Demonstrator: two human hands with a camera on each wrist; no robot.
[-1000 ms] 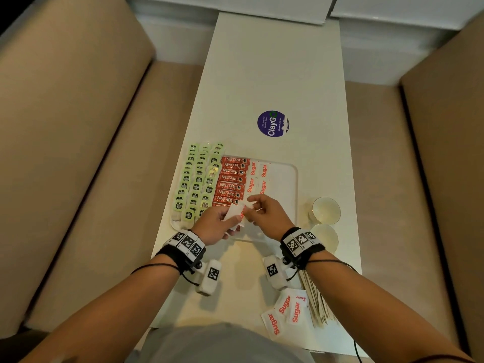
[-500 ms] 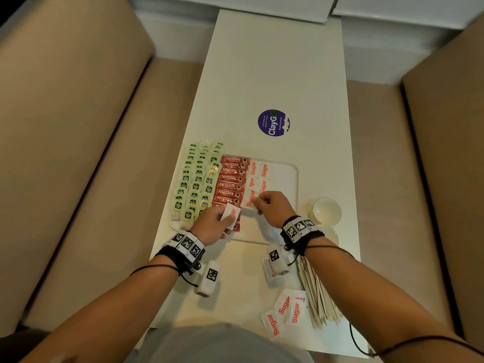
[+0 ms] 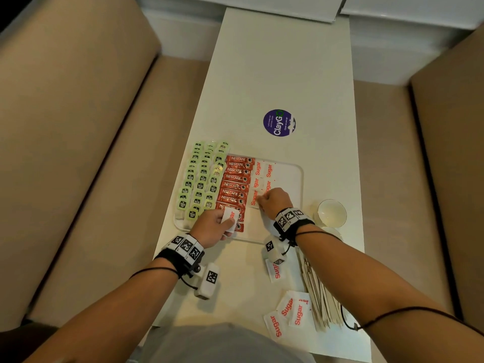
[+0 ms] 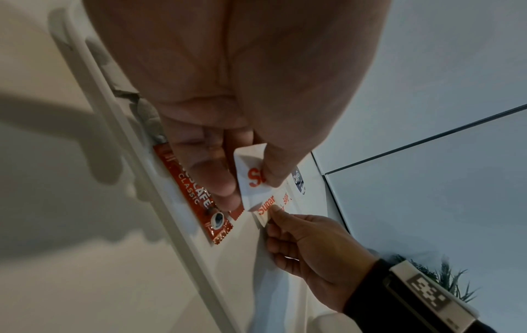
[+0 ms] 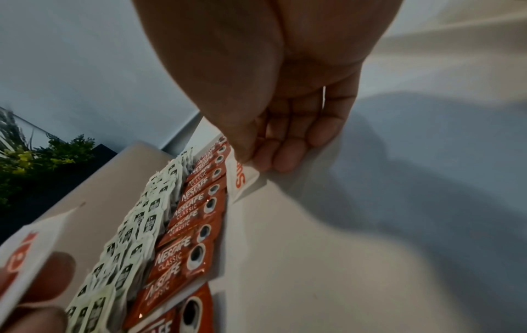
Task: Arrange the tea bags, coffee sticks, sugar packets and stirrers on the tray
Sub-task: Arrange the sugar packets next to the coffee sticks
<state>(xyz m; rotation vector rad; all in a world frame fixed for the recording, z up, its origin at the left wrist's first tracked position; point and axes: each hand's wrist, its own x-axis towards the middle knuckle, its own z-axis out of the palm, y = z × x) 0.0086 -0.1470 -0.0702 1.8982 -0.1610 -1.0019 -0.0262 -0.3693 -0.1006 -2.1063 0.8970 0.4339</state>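
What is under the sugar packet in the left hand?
Under the sugar packet that the left hand holds lie red coffee sticks on the tray. The packet and hand hide parts of the nearest sticks.

My tray (image 3: pixel 293 169) sits on the table (image 3: pixel 275 61) before me, filled from its left side.

Tea bags (image 3: pixel 201 179) fill the tray's left part; coffee sticks (image 3: pixel 235 184) lie just right of them, then sugar packets (image 3: pixel 263 171). My right hand (image 3: pixel 275 201) pinches a packet (image 3: pixel 253 197) lying beside the sticks. My left hand (image 3: pixel 212 227) holds another packet (image 3: pixel 230 217) over the tray's near edge. Right of the tray stand two cups (image 3: pixel 332 212). Nearer me, loose sugar packets (image 3: pixel 288 310) lie left of the stirrers (image 3: pixel 319 297). Beyond the tray, a sticker (image 3: pixel 279 123).
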